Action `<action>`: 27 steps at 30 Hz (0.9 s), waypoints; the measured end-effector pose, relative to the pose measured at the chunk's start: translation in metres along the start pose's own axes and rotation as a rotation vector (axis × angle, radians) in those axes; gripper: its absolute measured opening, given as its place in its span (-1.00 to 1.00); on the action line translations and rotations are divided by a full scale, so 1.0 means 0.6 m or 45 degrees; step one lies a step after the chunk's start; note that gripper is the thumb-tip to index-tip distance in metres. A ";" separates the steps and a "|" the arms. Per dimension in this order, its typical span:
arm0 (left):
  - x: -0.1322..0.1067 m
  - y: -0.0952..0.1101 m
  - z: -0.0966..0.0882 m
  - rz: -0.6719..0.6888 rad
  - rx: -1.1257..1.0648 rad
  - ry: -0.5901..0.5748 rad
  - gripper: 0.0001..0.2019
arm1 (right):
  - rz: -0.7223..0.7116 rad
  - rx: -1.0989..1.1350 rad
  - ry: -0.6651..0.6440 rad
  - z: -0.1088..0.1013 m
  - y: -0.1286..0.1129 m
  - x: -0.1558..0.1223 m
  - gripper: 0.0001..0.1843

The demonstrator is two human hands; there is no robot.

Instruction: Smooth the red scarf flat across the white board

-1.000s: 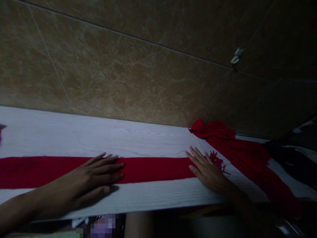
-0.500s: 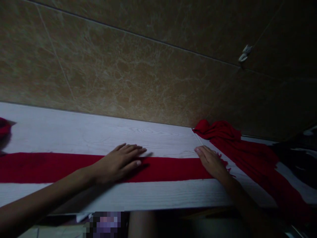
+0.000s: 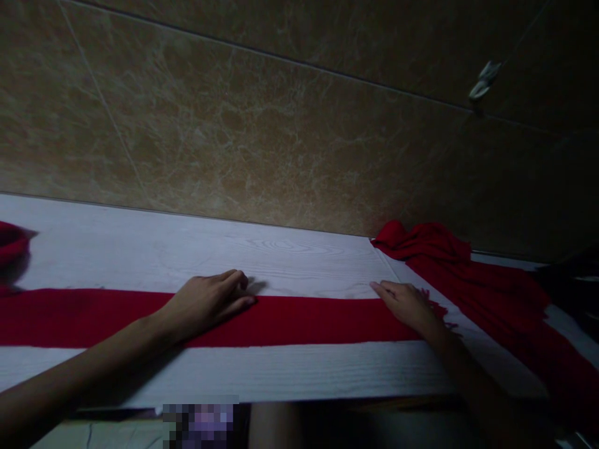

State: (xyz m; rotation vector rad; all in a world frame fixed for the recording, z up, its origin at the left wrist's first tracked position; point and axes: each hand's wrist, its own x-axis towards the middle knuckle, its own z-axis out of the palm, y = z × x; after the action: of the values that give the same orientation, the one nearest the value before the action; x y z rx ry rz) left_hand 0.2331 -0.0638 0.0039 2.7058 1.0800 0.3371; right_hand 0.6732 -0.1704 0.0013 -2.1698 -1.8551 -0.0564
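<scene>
1. Brown marble-look tiled wall (image 3: 262,125) fills the top of the view, behind the counter.
2. White wood-grain counter (image 3: 187,252) runs along the wall.
3. Red fringed scarf (image 3: 299,321) lies flat lengthwise across the counter, parallel to the wall, from the L edge of view to near the R end.
4. Bunched red cloth (image 3: 421,243) sits at the counter's far R corner and trails down off the R side over a dark & white item (image 3: 573,299), too dim to ID.
5. L hand (image 3: 206,305): palm down on the scarf, L fingers (image 3: 236,287) loosely bent, released, no grip.
6. R hand (image 3: 407,305): on the scarf near the fringe, R fingers (image 3: 388,289) extended, released.
7. Red fringe (image 3: 433,299) is just beside the R hand.
8. Small pale clip (image 3: 484,81) is on the wall, upper R.
</scene>
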 end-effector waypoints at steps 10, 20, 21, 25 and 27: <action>0.002 0.027 -0.018 0.237 0.068 0.002 -0.54 | -0.320 -0.034 0.090 0.006 -0.098 -0.012 -0.46; -0.031 0.062 0.010 0.305 -0.011 -0.287 -0.36 | -0.576 -0.149 -0.189 0.064 -0.170 -0.063 -0.34; -0.031 0.061 0.009 0.312 -0.023 -0.278 -0.35 | -0.579 -0.156 -0.155 0.062 -0.169 -0.063 -0.34; -0.031 0.058 0.006 0.341 -0.075 -0.249 -0.35 | -0.685 -0.139 -0.058 0.063 -0.170 -0.072 -0.37; -0.031 0.060 0.006 0.319 -0.085 -0.269 -0.37 | -0.752 -0.129 -0.082 0.070 -0.170 -0.081 -0.38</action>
State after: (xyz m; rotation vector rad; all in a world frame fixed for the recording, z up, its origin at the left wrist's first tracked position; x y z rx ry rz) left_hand 0.2443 -0.1027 0.0081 2.7434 0.6634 0.1186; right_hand 0.5591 -0.1938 -0.0298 -1.6189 -2.5129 -0.2059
